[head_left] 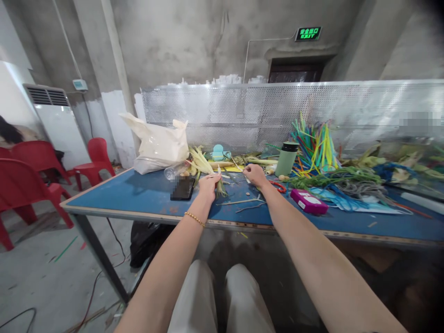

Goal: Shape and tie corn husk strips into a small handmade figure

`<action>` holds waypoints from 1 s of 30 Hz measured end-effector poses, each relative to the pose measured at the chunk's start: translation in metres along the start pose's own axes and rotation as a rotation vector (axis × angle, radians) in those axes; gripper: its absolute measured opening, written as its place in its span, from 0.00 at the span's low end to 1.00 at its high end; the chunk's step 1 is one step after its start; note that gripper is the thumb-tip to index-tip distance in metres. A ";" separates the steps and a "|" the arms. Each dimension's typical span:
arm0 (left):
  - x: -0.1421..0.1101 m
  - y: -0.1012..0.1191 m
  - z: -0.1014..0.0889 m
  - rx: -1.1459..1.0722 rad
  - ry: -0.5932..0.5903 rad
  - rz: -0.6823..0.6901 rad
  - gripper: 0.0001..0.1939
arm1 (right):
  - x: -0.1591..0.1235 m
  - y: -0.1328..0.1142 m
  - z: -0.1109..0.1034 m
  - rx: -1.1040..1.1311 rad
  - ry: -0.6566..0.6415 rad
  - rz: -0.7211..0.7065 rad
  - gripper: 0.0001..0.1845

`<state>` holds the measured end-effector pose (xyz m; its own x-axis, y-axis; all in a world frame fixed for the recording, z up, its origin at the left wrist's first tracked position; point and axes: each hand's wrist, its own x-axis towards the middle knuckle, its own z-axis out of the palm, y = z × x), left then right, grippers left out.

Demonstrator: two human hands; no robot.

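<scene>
My left hand (209, 183) is closed around a bundle of pale green corn husk (201, 162), whose leaves fan out above the fist and poke out below it. To its right, my right hand (255, 175) is held in a pinch. A thin pale strand (237, 161) runs up and left from its fingertips. The two hands are apart, just above the blue table (138, 198). Thin stalk pieces (239, 201) lie in front of them. Red-handled scissors (278, 186) rest by my right wrist, partly hidden.
Left of my hands are a black phone (182, 188), a clear bottle (170, 172) and a white plastic bag (161, 145). On the right are a green bottle (287, 159), a purple box (308, 201) and colourful strips (321, 145). A perforated metal panel (208, 108) stands behind.
</scene>
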<state>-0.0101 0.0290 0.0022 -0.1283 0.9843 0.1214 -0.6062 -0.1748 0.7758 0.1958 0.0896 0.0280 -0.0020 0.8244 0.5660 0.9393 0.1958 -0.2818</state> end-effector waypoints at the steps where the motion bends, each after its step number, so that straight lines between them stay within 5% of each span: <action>1: 0.000 0.000 0.000 -0.005 0.004 0.003 0.12 | 0.003 0.003 -0.003 0.119 0.033 0.023 0.12; 7: 0.004 -0.002 0.000 0.055 0.006 -0.003 0.13 | 0.001 -0.002 -0.023 0.733 -0.008 0.170 0.07; 14: 0.005 -0.005 0.000 0.045 0.038 0.001 0.10 | -0.020 -0.043 -0.047 1.152 -0.360 0.058 0.12; 19: 0.004 -0.004 -0.003 0.075 0.030 -0.008 0.12 | -0.039 -0.056 -0.031 1.023 -0.468 0.009 0.11; 30: -0.006 -0.002 0.003 0.199 0.004 -0.051 0.12 | -0.060 -0.055 -0.019 0.638 -0.050 -0.167 0.06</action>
<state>-0.0059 0.0234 0.0019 -0.1052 0.9915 0.0764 -0.4450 -0.1156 0.8880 0.1508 0.0195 0.0248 -0.1605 0.7761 0.6098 0.5376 0.5869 -0.6054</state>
